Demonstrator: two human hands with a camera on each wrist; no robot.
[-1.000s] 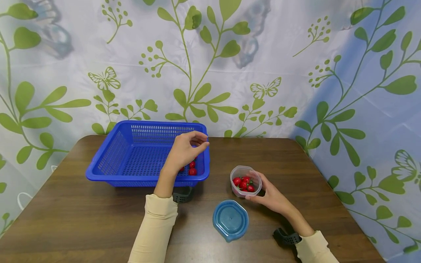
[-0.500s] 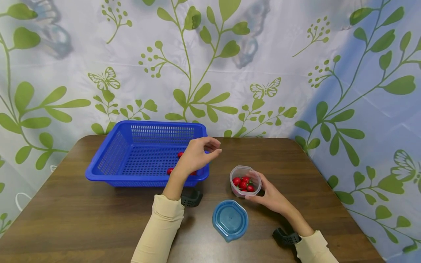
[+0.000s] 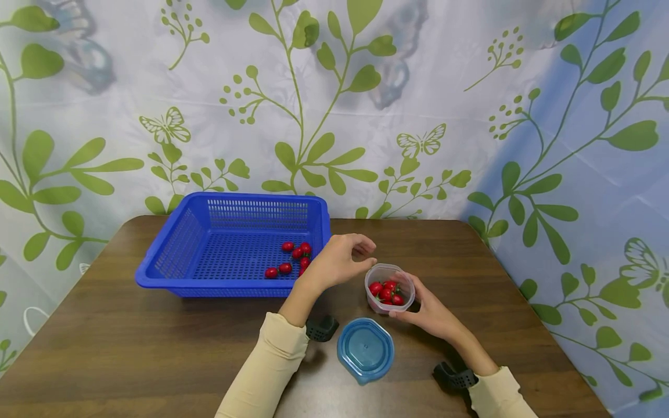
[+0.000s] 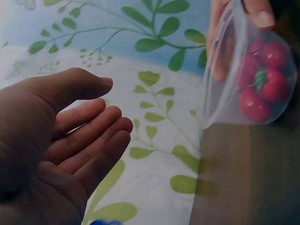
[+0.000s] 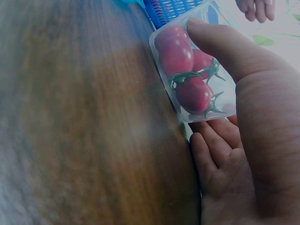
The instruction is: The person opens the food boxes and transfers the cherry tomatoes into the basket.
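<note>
My right hand (image 3: 430, 310) grips the side of a small clear plastic container (image 3: 372, 299), thumb on the near side and fingers round the far side. Several red cherry tomatoes (image 4: 274, 84) with green stems lie inside it. Just left of the container's rim hovers my left hand (image 3: 340, 259), its fingers loosely bent. In the left wrist view, nothing shows between its thumb and fingers. A blue perforated basket (image 3: 230, 283) stands behind and to the left, with more cherry tomatoes (image 3: 284, 268) in its right end, partly hidden by the left hand.
A round blue lid (image 3: 366, 350) with a tab lies on the brown wooden table (image 3: 130, 348), in front of the container. Patterned cloth (image 3: 334, 116) hangs behind the table and along its right side.
My left hand has moved right and toward me, from over the basket to beside the container, uncovering tomatoes in the basket. The right hand and container have stayed put.
</note>
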